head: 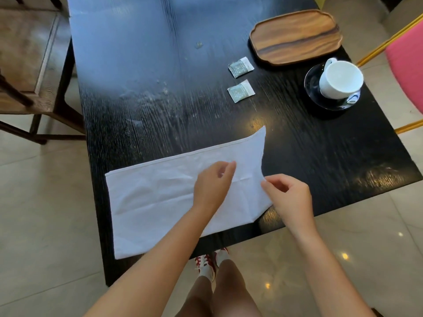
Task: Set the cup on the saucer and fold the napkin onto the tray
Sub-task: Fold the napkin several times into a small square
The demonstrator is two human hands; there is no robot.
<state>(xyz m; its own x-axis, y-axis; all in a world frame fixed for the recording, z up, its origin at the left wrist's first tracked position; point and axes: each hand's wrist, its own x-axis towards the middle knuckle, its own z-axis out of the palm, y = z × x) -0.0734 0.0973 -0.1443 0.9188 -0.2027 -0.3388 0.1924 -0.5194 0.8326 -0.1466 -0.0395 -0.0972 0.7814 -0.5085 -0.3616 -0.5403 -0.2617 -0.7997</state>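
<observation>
A white napkin (155, 197) lies as a long folded strip along the near edge of the black table (206, 110). My left hand (211, 186) hovers over its right part, fingers loosely curled and apart, holding nothing. My right hand (288, 197) pinches the napkin's right edge between thumb and forefinger. A white cup (341, 78) stands on a dark saucer (312, 88) at the far right, with a teaspoon (353, 99) on the saucer. The wooden tray (295, 35) sits bare beyond the cup.
Two small paper sachets (240, 67) (240, 90) lie left of the saucer and tray. A pink chair with a gold frame (405, 65) stands at the table's right. A wooden chair (29, 72) stands at the left. Tiled floor surrounds the table.
</observation>
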